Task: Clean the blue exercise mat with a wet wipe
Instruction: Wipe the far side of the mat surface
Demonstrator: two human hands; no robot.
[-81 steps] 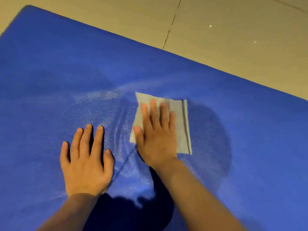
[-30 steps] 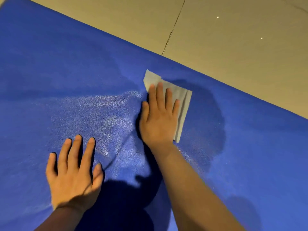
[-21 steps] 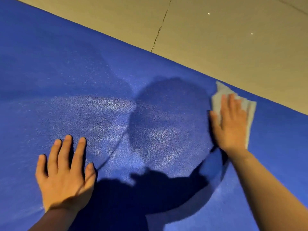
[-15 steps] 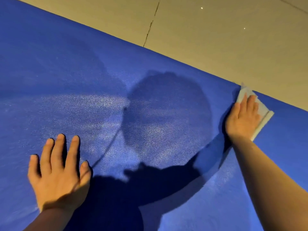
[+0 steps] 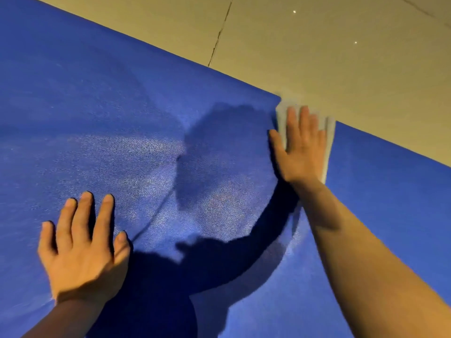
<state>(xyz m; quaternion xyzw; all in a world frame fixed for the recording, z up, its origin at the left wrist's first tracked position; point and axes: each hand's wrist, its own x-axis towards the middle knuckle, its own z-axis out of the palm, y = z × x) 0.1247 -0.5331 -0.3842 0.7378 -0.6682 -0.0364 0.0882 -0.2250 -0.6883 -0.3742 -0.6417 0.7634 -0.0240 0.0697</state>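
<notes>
The blue exercise mat fills most of the view, its far edge running diagonally from upper left to right. A damp, shiny patch shows near its middle. My right hand lies flat with straight fingers on a pale wet wipe, pressing it onto the mat at the far edge; the wipe's top overlaps the floor. My left hand rests flat on the mat at the lower left, fingers spread, holding nothing.
A beige tiled floor lies beyond the mat's far edge, with a dark grout line running toward the mat. My head and arm cast a dark shadow across the middle of the mat.
My right hand slid the wipe from the mat's middle out to the right along the far edge, then slightly back left. My left hand stayed planted on the mat.
</notes>
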